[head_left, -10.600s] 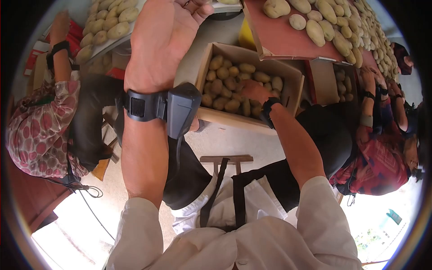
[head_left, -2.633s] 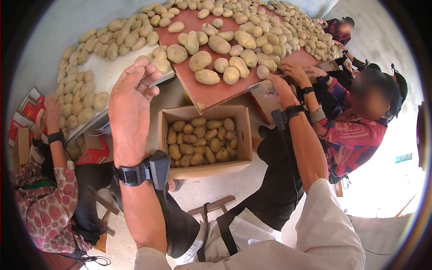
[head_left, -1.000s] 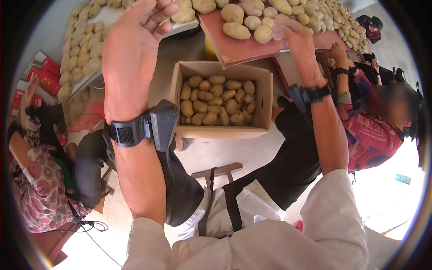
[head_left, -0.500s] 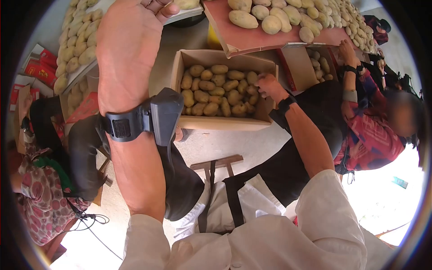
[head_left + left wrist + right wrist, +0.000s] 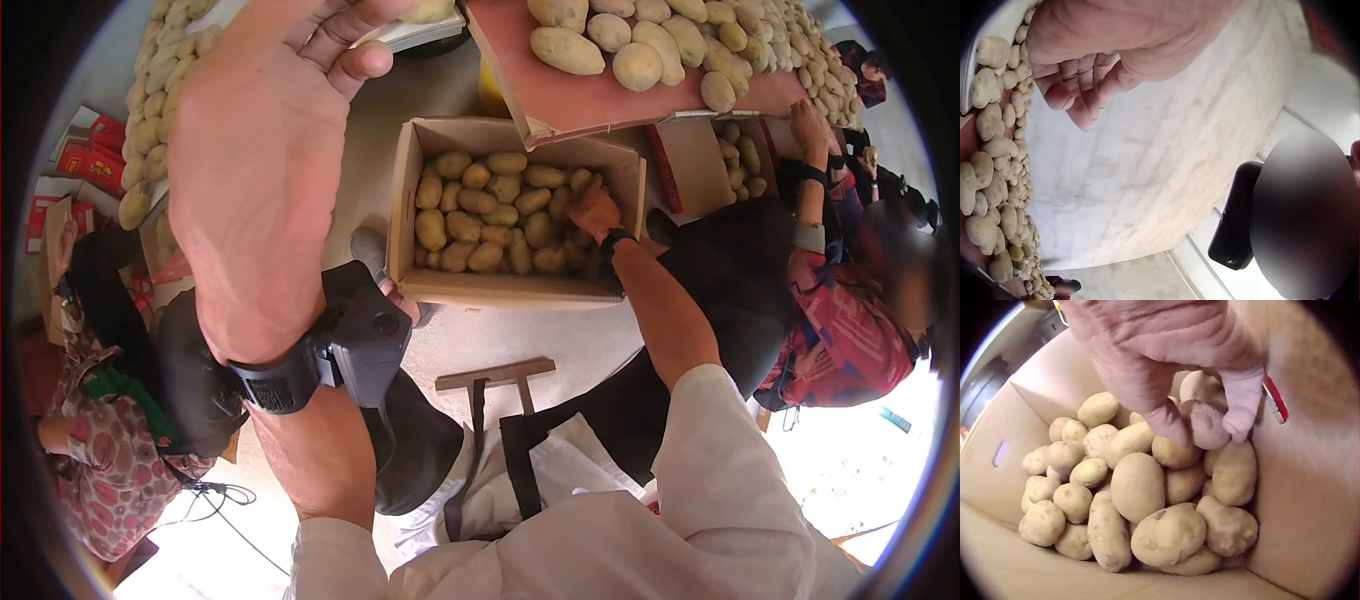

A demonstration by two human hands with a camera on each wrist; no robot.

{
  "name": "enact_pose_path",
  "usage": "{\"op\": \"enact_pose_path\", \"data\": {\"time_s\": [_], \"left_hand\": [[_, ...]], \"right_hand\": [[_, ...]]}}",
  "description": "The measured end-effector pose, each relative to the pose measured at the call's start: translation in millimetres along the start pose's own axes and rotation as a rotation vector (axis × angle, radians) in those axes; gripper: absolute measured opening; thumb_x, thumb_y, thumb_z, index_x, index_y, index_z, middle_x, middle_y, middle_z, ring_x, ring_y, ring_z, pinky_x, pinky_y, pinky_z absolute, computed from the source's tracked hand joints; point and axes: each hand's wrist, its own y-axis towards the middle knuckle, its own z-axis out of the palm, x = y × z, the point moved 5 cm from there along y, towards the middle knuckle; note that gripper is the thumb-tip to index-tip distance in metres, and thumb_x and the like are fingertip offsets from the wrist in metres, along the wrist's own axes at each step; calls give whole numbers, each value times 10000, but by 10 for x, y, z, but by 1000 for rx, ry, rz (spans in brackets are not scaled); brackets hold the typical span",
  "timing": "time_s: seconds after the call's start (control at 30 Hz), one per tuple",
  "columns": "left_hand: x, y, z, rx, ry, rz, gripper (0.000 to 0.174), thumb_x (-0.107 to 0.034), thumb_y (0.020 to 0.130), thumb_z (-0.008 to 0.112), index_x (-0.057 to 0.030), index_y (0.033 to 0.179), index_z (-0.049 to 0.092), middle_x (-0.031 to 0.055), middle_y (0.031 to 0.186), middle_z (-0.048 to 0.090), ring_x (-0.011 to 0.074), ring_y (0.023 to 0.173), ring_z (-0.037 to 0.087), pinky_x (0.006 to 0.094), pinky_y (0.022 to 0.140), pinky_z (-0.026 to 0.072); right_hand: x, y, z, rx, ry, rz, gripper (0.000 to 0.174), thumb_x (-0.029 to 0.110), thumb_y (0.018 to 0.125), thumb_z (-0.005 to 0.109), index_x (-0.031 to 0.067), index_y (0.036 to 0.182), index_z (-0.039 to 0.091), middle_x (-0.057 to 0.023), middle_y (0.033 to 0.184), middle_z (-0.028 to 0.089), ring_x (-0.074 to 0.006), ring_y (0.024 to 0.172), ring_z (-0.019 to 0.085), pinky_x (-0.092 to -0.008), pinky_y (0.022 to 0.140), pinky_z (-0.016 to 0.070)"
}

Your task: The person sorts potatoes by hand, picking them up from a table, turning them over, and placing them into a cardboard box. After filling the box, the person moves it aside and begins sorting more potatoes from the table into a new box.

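My right hand (image 5: 596, 210) reaches down into a cardboard box (image 5: 500, 290) at the box's right end. In the right wrist view, its thumb and fingers pinch a potato (image 5: 1209, 428) just above the others. Several more yellow-brown potatoes (image 5: 480, 200) lie heaped around it in the box. My left hand (image 5: 265, 170) is raised in front of the head camera, palm turned inward, its fingers relaxed and bent a little. Nothing is in the left hand; the left wrist view shows it against a pale wall (image 5: 1147, 162), with rows of potatoes beside it.
A red-topped table (image 5: 560, 100) piled with potatoes stands beyond the box. A white table with more potatoes (image 5: 150, 130) is at the left. Other people sit close on both sides. Another box of potatoes (image 5: 740, 165) stands at the right, and a wooden stool (image 5: 495, 374) below.
My right hand has gone from the potatoes on the red table down into the box with a potato. The left hand stays raised, now nearer the head camera.
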Motion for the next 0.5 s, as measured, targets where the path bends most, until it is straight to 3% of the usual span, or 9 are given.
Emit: {"op": "enact_pose_path", "data": {"time_s": [0.07,0.1,0.17,0.2,0.27,0.4,0.5], "left_hand": [[-15,-13,29,-20,33,11,347,-166,969,590,59,1225,532,89,1015,600,187,913,582,293,735,440],[-32,-30,45,-16,37,11,353,-164,967,591,67,1227,532,90,1010,600,188,907,582,292,730,441],[-34,-25,45,-14,48,15,360,-162,965,592,76,1228,533,92,1006,600,188,900,582,290,724,442],[-19,-12,35,-9,35,0,364,-160,963,592,79,1231,533,92,1003,602,188,899,584,290,727,442],[6,-15,23,-7,26,-15,368,-159,962,591,82,1233,534,92,1000,603,189,897,585,291,729,442],[23,-41,31,-1,13,16,348,-162,967,585,77,1216,541,94,1001,606,186,902,589,292,731,444],[-10,-62,74,-8,2,-6,322,-168,973,581,64,1194,552,93,996,610,187,906,594,293,734,446]], "right_hand": [[-62,118,-19,-91,25,32,771,343,860,652,-75,1439,362,-310,1228,612,-405,1081,662,-476,890,543],[-94,180,6,-88,27,32,771,343,860,652,-75,1439,362,-310,1228,612,-405,1081,662,-476,890,543],[-260,376,233,-15,203,69,576,312,891,616,-57,1311,474,-296,1020,676,-375,825,715,-469,709,575],[-201,370,203,-13,208,62,576,312,891,616,-57,1311,474,-296,1020,676,-375,825,715,-469,709,575],[-111,286,100,78,172,59,929,519,822,692,-64,1443,322,-301,1294,597,-405,1177,620,-445,937,545],[-43,227,15,66,213,76,934,477,840,697,-62,1479,281,-296,1227,630,-389,1138,646,-494,878,564],[-164,352,74,131,368,121,905,408,851,712,-80,1477,279,-273,1119,673,-367,1018,696,-527,776,583]]}}
